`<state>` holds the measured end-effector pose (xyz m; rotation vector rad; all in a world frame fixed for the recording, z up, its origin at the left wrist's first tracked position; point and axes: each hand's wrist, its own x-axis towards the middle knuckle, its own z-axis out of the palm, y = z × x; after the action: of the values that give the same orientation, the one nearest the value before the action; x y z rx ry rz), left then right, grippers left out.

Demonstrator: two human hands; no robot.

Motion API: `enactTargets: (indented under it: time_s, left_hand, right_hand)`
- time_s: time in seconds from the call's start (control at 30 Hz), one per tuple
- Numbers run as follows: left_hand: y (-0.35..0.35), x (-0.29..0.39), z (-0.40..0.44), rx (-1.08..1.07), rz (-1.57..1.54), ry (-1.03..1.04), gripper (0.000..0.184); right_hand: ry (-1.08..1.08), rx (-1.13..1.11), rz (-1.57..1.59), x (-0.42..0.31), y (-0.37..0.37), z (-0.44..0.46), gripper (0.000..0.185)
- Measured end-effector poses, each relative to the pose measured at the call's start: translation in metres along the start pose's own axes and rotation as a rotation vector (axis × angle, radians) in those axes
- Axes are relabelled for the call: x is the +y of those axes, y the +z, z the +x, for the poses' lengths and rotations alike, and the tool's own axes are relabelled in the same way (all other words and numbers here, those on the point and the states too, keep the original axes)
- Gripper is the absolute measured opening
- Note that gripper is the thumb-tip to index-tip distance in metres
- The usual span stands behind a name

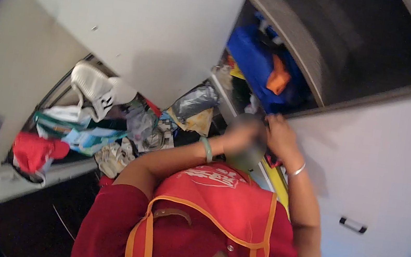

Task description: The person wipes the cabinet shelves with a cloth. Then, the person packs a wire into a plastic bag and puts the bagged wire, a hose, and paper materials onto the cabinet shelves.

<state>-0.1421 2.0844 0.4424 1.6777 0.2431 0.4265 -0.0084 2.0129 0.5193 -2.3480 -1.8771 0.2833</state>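
At the middle of the frame, both hands come together at a dark, greenish object [251,160], which is too blurred to name. The left hand [239,135], below a jade-green bangle [206,149], reaches over it; blur hides its fingers, so I cannot tell whether they grip. The right hand [283,137], with a silver bangle [299,168], has bent fingers at the object's right side, perhaps to steady it, though their hold cannot be told either. Just above, a blue fabric bundle [250,56] with an orange piece [278,76] fills the opening under the dark shelf [380,42], seemingly wedged in by its bulk. At upper centre, the white panel [174,16] looks like a door swung aside, which would leave that opening exposed. Left of centre, a white shoe [90,82], a red cap [36,153] and a grey plastic packet [196,101] lie heaped, probably for want of room.
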Motion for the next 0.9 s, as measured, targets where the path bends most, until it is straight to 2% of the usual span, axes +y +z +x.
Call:
enactTargets:
  time_s: [0.07, 0.13, 0.2, 0.27, 0.3, 0.4, 0.43, 0.5, 0.7, 0.9]
  left_hand:
    - [0.009, -0.027, -0.032, 0.040, -0.039, -0.041, 0.030]
    - [0.012, -0.033, -0.055, 0.074, -0.156, -0.190, 0.030]
    - [0.006, -0.028, -0.071, 0.142, -0.107, -0.149, 0.030]
    - [0.004, -0.028, -0.081, 0.164, 0.029, -0.117, 0.029]
    - [0.004, -0.028, -0.084, 0.192, 0.018, -0.196, 0.030]
    - [0.011, -0.041, -0.099, 0.335, -0.049, -0.159, 0.031]
    - [0.016, -0.049, -0.104, 0.365, -0.048, -0.169, 0.031]
    - [0.028, -0.068, -0.114, 0.453, -0.075, -0.461, 0.025]
    - [0.057, -0.082, -0.143, 0.754, -0.113, -0.545, 0.028]
    - [0.063, -0.066, -0.151, 0.828, -0.259, -0.730, 0.030]
  right_hand:
    - [0.071, -0.193, 0.170, 0.005, 0.037, -0.013, 0.027]
    - [-0.048, -0.233, 0.395, 0.028, 0.097, -0.021, 0.035]
    - [-0.096, -0.312, 0.381, 0.024, 0.114, -0.023, 0.038]
    - [-0.007, -0.437, 0.394, 0.008, 0.110, -0.019, 0.041]
    - [-0.061, -0.482, 0.395, 0.018, 0.130, -0.015, 0.041]
    - [-0.171, -0.545, 0.438, 0.028, 0.161, -0.005, 0.041]
    - [-0.196, -0.564, 0.433, 0.015, 0.147, -0.001, 0.041]
    - [-0.195, -0.574, 0.366, -0.009, 0.124, 0.004, 0.040]
    - [-0.405, -0.774, 0.374, -0.017, 0.176, 0.028, 0.033]
    - [-0.603, -0.826, 0.337, -0.026, 0.183, 0.043, 0.032]
